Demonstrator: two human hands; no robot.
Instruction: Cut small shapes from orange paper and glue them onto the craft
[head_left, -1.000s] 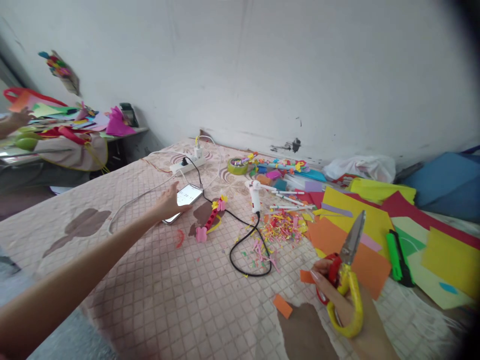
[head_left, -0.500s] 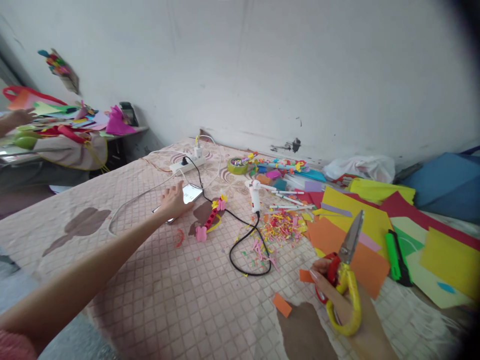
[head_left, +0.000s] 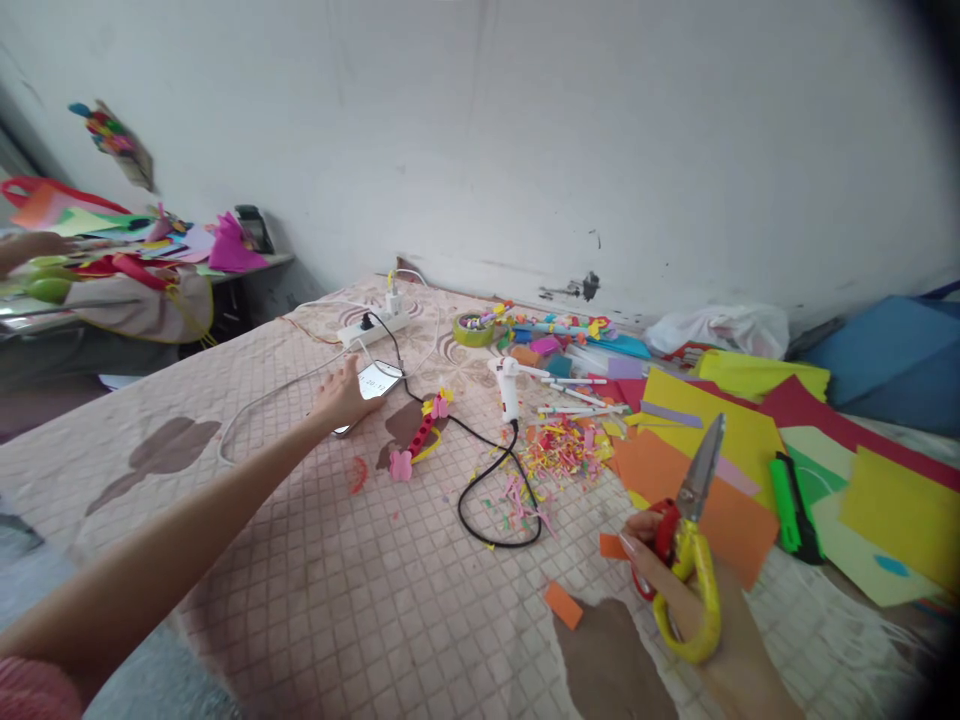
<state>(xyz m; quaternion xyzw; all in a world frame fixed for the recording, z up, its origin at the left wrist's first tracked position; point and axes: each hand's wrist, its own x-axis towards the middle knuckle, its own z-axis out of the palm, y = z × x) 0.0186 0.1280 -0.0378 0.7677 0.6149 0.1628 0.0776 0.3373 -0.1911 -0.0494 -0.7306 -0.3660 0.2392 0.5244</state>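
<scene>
My left hand (head_left: 341, 396) reaches far across the pink quilted cloth and rests on a smartphone (head_left: 373, 382) with a lit screen; its fingers curl over the phone's near edge. A white cable runs from the phone to a power strip (head_left: 373, 328). My right hand (head_left: 679, 590) is closed round yellow-and-red scissors (head_left: 688, 540), blades together and pointing up. It also pinches a small orange paper piece (head_left: 612, 546).
A white glue gun (head_left: 509, 385) with a black cord lies mid-table beside paper scraps (head_left: 562, 450). Coloured paper sheets (head_left: 720, 440), markers, a green tape roll (head_left: 473, 329) and a green cutter (head_left: 786, 492) fill the right. Another person's hand (head_left: 30, 245) shows far left.
My left hand has shifted slightly on the phone, which now sits a little farther away. The right hand with the scissors has barely moved.
</scene>
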